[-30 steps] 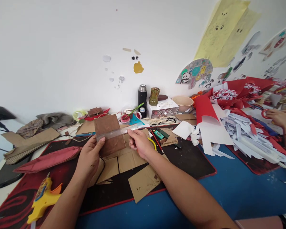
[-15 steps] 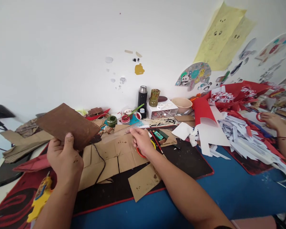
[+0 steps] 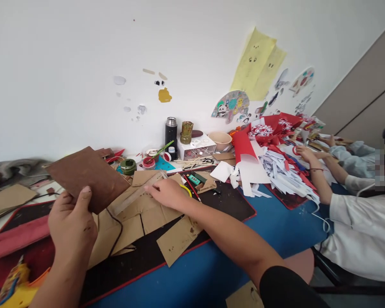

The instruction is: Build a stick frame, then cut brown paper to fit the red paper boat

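My left hand (image 3: 73, 218), thumb on top, grips a brown painted square panel (image 3: 89, 177) raised over the left part of the desk. Farther right, my right hand (image 3: 165, 192) has its fingers closed on a clear ruler (image 3: 134, 197), which slants over creased brown cardboard (image 3: 154, 214). Just behind that hand shows part of a yellow scissor handle (image 3: 186, 191). A loose cardboard piece (image 3: 178, 240) lies below my right wrist. A black cord runs across the cardboard between my hands.
A yellow glue gun (image 3: 17, 284) lies at the lower left. Paint jars (image 3: 128, 166), a black flask (image 3: 171, 134) and a white box (image 3: 197, 146) stand along the wall. Red paper (image 3: 244, 145) and white strips (image 3: 279, 167) lie to the right, where a person in white (image 3: 365, 231) sits.
The view has swung to the right, bringing another person into sight. My right hand has turned, and the ruler now slants down to the left, nearer the brown panel.
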